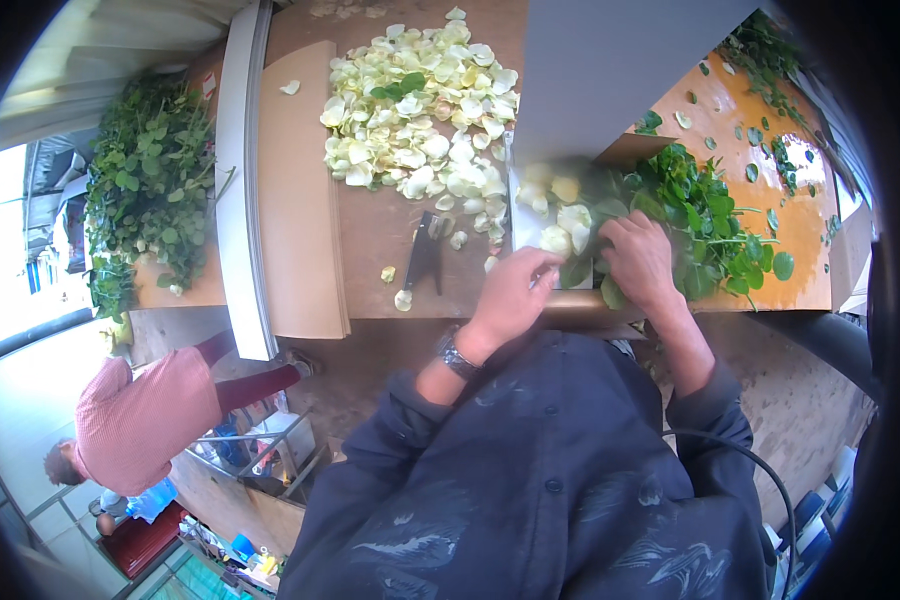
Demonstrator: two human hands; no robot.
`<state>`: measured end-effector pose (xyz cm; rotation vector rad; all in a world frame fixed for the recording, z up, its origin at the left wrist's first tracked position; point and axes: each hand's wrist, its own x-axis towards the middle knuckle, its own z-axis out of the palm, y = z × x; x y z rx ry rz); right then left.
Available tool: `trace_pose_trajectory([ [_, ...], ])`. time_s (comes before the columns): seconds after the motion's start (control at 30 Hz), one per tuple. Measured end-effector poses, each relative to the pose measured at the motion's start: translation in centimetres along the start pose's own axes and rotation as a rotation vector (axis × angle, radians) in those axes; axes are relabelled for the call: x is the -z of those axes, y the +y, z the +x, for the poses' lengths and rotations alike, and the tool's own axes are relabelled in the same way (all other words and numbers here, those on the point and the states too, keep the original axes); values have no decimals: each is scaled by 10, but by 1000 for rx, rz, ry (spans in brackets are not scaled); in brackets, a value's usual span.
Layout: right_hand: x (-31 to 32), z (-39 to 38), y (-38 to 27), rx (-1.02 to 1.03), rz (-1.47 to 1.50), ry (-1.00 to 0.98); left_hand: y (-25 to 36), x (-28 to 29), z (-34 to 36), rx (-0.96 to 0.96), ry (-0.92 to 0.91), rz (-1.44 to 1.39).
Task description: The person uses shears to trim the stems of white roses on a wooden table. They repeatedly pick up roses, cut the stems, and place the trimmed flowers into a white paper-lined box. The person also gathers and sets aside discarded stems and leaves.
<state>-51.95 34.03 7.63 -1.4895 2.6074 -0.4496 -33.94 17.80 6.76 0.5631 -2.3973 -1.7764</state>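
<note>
Several pale cream roses (574,226) with green leaves lie on a white surface right in front of me. My left hand (513,292), a dark watch on its wrist, has thumb and fingers pressed together at the near edge of the roses. What they pinch, if anything, is hidden. To the right of the blooms, my right hand (638,258) is closed with curled fingers among the leaves; I cannot make out what is in it. A heap of loose cream petals (420,110) covers the table to the left. Leafy green stems (700,215) lie beside my right hand.
A black stapler-like tool (426,250) lies below the petals. Cardboard sheets (300,200) and a white board (242,190) stand at left, with a pile of foliage (155,180) beyond. A grey panel (610,80) rises ahead. A person in pink (150,405) bends at lower left.
</note>
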Motion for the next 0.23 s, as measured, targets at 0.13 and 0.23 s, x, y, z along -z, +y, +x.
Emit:
trace_pose_trajectory([
  [0.13,0,-1,2,42,27,21,2,3,0,22,188,-52],
  [0.23,10,-6,1,70,96,50,4,10,-5,2,255,-91],
])
